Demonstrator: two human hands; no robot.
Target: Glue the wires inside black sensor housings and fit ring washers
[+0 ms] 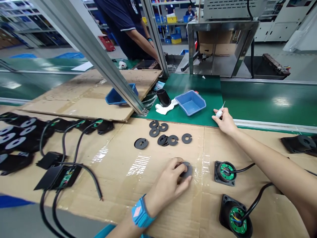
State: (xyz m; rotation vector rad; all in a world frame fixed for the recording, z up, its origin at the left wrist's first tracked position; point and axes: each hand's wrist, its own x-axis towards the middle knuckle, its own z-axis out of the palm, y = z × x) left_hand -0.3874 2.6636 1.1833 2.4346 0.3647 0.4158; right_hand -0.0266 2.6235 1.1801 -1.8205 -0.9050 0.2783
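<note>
My left hand (169, 181) covers part of the black disc (189, 170); I cannot verify the grip beneath. My right hand (227, 122) conceals part of the small white bottle (219, 114). The bottom edge cuts off the near-right housing (225, 211). The slanted metal post (106, 66) blocks part of the left blue tray (112, 97). The co-worker's (121, 19) head lies beyond the top edge.

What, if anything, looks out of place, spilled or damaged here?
Nothing looks clearly spilled or damaged. Mildly untidy, though: several flat black slotted rings lie scattered on the brown cardboard sheet, some overlapping rather than evenly laid, and a crumpled white cloth lies loosely on the green mat, seemingly touching the blue plastic tray.
</note>
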